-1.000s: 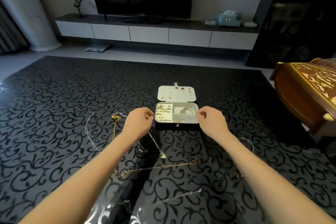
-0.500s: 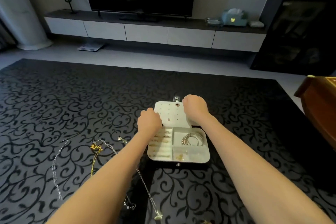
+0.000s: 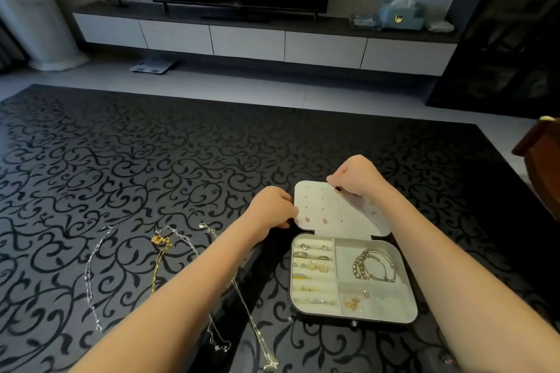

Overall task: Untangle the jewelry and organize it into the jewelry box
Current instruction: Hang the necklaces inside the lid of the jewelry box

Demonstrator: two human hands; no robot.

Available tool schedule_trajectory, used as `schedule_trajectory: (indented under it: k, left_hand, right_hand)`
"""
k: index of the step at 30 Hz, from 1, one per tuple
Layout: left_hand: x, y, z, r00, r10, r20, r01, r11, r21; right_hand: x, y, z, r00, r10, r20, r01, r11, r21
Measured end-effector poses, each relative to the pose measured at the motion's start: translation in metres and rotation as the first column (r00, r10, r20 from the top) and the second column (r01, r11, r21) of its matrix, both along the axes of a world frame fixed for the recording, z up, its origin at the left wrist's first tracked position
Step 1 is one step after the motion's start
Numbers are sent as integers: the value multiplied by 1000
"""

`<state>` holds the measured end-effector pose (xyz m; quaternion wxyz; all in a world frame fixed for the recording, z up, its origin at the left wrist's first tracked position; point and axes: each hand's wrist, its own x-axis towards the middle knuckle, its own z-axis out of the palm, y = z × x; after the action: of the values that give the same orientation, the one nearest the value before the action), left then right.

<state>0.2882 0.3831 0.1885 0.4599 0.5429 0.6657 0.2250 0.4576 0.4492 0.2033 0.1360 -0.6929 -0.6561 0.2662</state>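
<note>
Carefully, the left grip point(image 3: 274, 209) is pinching the jewelry box lid point(image 3: 342, 212) at its edge while the right grip point(image 3: 354, 180) is pinching a small stud point(image 3: 338, 189); pushing straight looks safest.

Table top point(image 3: 151, 160) under my arms: glossy black, smooth, scroll-patterned, mirror-like reflections. Jewelry box point(image 3: 342, 212) lining: matt cream, soft-looking, velvety; outer shell dark. Bracelets point(image 3: 359, 266) inside: shiny silver-tone metal. Gold chain point(image 3: 159, 260) at my left: bright polished metal. Silver chain point(image 3: 88, 275): fine glinting metal. Furniture point(image 3: 542, 145) at my right: glossy brown wood.
</note>
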Motion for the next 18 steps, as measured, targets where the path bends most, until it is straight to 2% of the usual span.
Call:
schedule_trajectory:
  k: [4,7,9,10,11,13,14,18]
  left_hand:
    - [5,-7,3,1000,9,1,-9,999,-36]
    - [6,-9,4,999,37,0,-37,998,-51]
    - [8,-9,6,1000,15,-8,-16,997,-73]
    - [8,-9,7,1000,9,1,-9,997,-81]
    - [8,-9,10,999,21,30,-18,995,-98]
    - [6,-10,16,992,68,103,-50,984,-170]
    - [5,-11,18,988,76,131,-50,979,-198]
    - [7,-14,22,989,61,137,-30,976,-214]
  right_hand:
    - [16,-10,2,1000,-2,2,2,1000,4]
    - [18,-13,1,998,-6,70,2,998,57]
    - [13,-18,2,984,32,176,-52,993,108]
    - [9,-22,4,955,84,283,-126,983,133]
    - [6,-27,7,886,141,441,-227,963,148]
    - [2,-37,12,733,233,639,-415,898,148]
    - [5,-40,13,693,249,677,-456,878,143]
    - [18,-50,14,645,235,727,-505,846,174]
